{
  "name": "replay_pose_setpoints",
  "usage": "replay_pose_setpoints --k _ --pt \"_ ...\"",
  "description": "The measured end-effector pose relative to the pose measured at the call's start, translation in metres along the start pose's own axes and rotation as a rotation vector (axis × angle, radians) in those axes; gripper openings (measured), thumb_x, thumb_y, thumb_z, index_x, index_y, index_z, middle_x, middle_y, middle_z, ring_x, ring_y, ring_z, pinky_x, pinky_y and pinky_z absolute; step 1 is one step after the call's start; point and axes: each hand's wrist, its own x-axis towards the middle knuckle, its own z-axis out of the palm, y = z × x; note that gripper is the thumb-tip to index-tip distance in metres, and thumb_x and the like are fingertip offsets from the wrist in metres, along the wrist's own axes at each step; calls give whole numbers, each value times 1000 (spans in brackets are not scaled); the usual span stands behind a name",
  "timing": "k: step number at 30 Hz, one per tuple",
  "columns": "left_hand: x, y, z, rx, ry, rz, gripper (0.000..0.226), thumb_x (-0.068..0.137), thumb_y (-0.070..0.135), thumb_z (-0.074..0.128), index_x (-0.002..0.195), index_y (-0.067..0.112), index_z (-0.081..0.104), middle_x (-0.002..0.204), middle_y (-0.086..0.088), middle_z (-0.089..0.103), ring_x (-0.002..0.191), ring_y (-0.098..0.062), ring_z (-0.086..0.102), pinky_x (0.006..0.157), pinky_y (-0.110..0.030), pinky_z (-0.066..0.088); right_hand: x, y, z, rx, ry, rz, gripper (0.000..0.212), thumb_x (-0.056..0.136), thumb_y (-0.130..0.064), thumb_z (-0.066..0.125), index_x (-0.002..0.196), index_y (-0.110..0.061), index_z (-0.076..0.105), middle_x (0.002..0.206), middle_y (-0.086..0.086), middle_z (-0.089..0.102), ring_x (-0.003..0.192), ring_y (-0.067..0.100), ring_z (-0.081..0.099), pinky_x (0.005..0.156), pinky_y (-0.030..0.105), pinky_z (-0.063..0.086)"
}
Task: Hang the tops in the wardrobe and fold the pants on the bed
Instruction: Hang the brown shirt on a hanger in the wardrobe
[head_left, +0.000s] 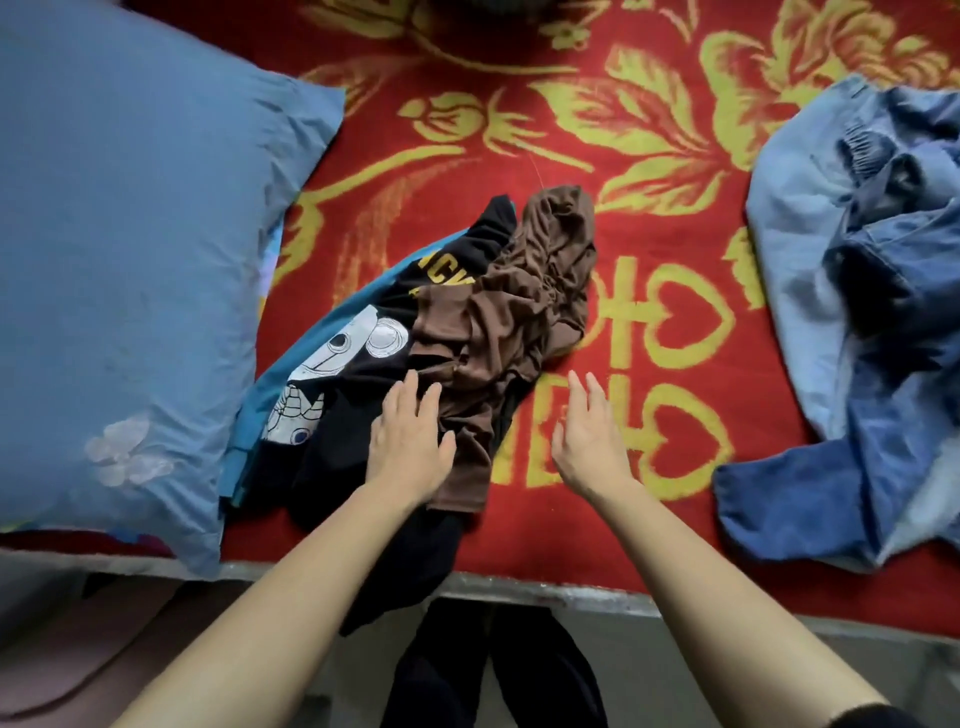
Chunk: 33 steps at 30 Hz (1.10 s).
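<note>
A pile of tops lies in the middle of the bed: a crumpled brown top (524, 306) on top of a black top (353, 374) with a white cartoon print and yellow letters, and a teal garment (291, 374) under both. My left hand (410, 436) rests flat on the pile where brown meets black, fingers straight. My right hand (587, 431) hovers open just right of the pile, over the bedspread, holding nothing. Blue denim pants (857, 312) lie heaped at the right side of the bed.
The bed carries a red bedspread (649, 234) with yellow flowers and hearts. A large blue pillow (130, 260) fills the left side. The bed's grey front edge (571, 592) runs below my forearms, with dark-clad legs beneath it.
</note>
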Motion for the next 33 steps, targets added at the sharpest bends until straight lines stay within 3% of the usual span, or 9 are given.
replay_pose_setpoints --k 5,9,11,15,21,23,25,28,33 --pt "56 -20 75 41 -266 -66 66 94 47 45 152 22 25 152 -4 35 142 -24 25 112 -50 28 51 1 52 58 56 -49 67 94 -4 45 156 -14 24 163 14 15 146 33 24 112 42 36" --pt "63 -34 113 178 -138 -49 64 89 40 51 149 21 33 141 -1 48 134 -24 34 114 -49 26 96 -7 71 165 309 -6 63 96 -4 44 156 -8 23 163 16 16 146 32 25 117 36 26" --pt "61 -38 121 179 -112 -41 63 89 37 53 148 22 36 140 -1 49 135 -24 34 116 -49 23 116 -10 74 165 309 45 64 98 -9 46 157 -8 20 160 14 24 143 32 28 117 37 25" --pt "61 -38 114 174 -85 -9 50 94 31 49 143 23 43 135 -1 52 131 -25 38 113 -48 28 127 -9 67 -27 290 100 46 100 -25 48 143 -8 44 126 17 55 117 37 47 101 44 33" --pt "60 -32 50 -393 -46 -334 32 93 12 43 122 16 57 120 -21 62 110 -40 57 90 -41 44 71 3 19 -59 219 121 55 94 -49 58 134 -13 48 111 18 68 103 40 61 88 46 42" --pt "51 -33 22 -559 45 -478 25 94 11 41 114 9 56 119 -24 62 110 -42 56 89 -40 42 46 15 -2 -101 141 222 65 92 -55 59 137 -11 45 107 22 69 100 42 65 84 46 48" --pt "38 -35 -8 -635 151 -551 23 96 14 41 112 5 55 119 -25 62 110 -42 55 91 -41 40 24 28 -26 -98 64 359 55 93 -56 55 124 -11 54 113 22 67 106 41 63 84 45 49" --pt "14 -33 -55 -598 240 -484 22 94 15 43 112 8 55 110 -24 63 103 -42 57 86 -43 42 1 28 -72 -31 84 385 49 98 -53 48 110 -7 61 115 24 61 111 42 58 87 45 47" --pt "-13 -17 -157 -657 514 -260 26 90 10 47 114 13 58 103 -16 68 95 -36 61 80 -39 44 -23 -23 -181 345 444 175 42 96 -46 58 86 -5 58 97 21 57 97 36 57 83 41 40"
